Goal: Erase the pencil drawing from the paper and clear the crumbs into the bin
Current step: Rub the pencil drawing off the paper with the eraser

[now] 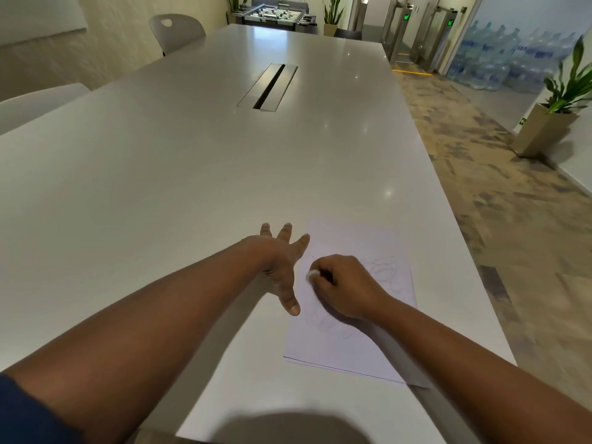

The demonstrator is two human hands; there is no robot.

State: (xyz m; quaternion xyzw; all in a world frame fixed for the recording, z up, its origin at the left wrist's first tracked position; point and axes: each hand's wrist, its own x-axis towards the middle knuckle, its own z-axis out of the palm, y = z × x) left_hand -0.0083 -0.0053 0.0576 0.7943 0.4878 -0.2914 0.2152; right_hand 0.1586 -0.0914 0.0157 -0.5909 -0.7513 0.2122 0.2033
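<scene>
A white sheet of paper [347, 344] lies near the right front edge of the long white table [160, 187], with faint pencil scribbles [389, 267] on it. My left hand [280, 261] is spread flat, fingers apart, pressing on the paper's left edge and the table beside it. My right hand [342, 285] rests on the paper, closed around a small white eraser [312, 274] whose tip touches the sheet. No bin is in view.
A metal cable hatch [268, 86] sits in the table's middle. Grey chairs [176, 30] stand along the left side. To the right are patterned carpet, a potted plant [559, 116], stacked water bottles [499, 59] and turnstile gates.
</scene>
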